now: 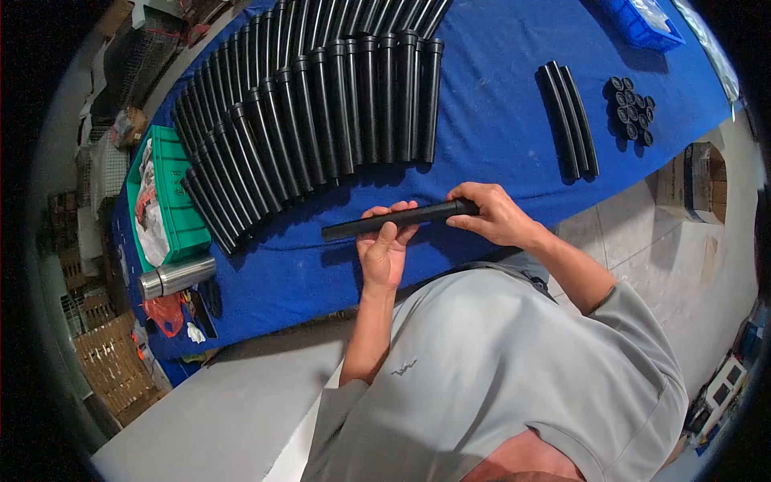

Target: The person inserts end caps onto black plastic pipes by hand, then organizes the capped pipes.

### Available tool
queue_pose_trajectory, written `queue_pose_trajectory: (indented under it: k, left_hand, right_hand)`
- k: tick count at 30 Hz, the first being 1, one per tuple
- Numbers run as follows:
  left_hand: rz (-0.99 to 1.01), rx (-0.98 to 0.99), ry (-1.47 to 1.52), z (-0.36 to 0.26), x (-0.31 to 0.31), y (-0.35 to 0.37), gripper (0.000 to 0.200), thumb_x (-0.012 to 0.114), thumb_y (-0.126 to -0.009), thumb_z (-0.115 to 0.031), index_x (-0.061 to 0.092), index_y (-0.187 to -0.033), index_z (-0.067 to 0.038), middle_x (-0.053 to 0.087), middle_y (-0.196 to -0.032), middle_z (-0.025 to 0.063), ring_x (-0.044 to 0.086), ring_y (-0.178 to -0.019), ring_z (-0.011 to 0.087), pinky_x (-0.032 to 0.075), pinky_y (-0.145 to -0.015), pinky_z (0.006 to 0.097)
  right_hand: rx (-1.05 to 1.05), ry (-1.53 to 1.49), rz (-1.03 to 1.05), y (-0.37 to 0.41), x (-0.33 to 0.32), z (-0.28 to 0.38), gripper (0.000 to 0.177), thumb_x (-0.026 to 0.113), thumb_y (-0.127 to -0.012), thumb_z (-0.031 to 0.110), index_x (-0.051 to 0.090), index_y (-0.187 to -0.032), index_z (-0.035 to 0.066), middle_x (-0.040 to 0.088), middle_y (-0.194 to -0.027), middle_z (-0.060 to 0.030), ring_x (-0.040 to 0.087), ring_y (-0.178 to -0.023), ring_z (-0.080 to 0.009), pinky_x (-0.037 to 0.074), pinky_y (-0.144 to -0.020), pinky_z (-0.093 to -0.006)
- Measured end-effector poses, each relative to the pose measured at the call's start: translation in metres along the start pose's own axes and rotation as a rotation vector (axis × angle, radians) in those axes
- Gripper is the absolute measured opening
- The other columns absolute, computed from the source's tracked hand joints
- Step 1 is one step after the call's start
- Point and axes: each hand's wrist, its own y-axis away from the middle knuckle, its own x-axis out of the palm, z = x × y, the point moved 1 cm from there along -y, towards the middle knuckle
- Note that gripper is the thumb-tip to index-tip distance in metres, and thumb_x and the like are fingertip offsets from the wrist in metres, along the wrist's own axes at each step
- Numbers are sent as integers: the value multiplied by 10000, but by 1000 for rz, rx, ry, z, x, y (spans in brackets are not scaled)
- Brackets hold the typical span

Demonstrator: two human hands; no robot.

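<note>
Both hands hold one black plastic tube (pixel 430 214) level, just above the near edge of the blue-covered table (pixel 498 120). The left hand (pixel 384 251) cups the tube's middle from below, fingers curled up over it. The right hand (pixel 491 214) is closed round the tube's right end, so that end is hidden. Beyond the hands and well apart from them, a fanned row of matching black tubes (pixel 321 120) lies side by side. There are more than twenty, with a second row behind, too closely packed for an exact count. To the right lie three more tubes (pixel 570 120) touching one another, and just beside them a cluster of about a dozen black end caps (pixel 630 108). At the left stand one green crate (pixel 173 217) with a plastic bag in it and one steel flask (pixel 177 278) on its side. One blue bin (pixel 642 24) sits at the far right corner, and one cardboard box (pixel 695 181) is on the floor.
</note>
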Motion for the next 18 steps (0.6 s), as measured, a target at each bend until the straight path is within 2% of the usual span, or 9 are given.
queue_pose_trajectory:
  k: [6, 9, 11, 15, 18]
  left_hand:
    - [5, -6, 9, 1, -2, -1, 273, 667, -944, -44, 593, -1204, -74, 645, -1270, 198, 590, -1255, 394, 569, -1012, 508]
    - [7, -21, 53, -1, -2, -1, 285, 679, -924, -12, 596, -1192, -65, 643, -1262, 207, 585, -1260, 390, 557, -1024, 519]
    - [12, -29, 83, -4, -1, -1, 288, 682, -916, 5, 599, -1183, -59, 640, -1265, 213, 580, -1266, 389, 548, -1033, 526]
    - [24, -31, 89, -3, -3, -1, 277, 676, -920, -1, 606, -1181, -62, 631, -1290, 217, 564, -1286, 399, 527, -1053, 538]
    - [30, -20, 97, -1, -4, -2, 278, 660, -915, 20, 607, -1174, -64, 628, -1296, 220, 550, -1302, 404, 505, -1072, 553]
  right_hand:
    - [12, 60, -3, 1, 2, -2, 360, 791, -835, 204, 641, -1078, -16, 626, -863, -199, 641, -797, -334, 485, -703, -417]
    - [34, -44, -38, 3, 2, -4, 481, 814, -815, 173, 611, -1216, 2, 662, -905, -167, 670, -861, -275, 511, -748, -371]
    - [90, -229, -81, 7, -1, -9, 587, 824, -820, 140, 552, -1326, 15, 654, -1006, -111, 642, -888, -191, 530, -794, -314]
    - [263, -503, 78, 17, -10, -15, 723, 829, -828, 113, 448, -1435, 15, 627, -1132, -71, 624, -928, -121, 550, -848, -270]
    - [338, -648, 115, 13, -6, -6, 608, 814, -842, 92, 513, -1360, -10, 650, -1056, -57, 640, -884, -104, 565, -797, -275]
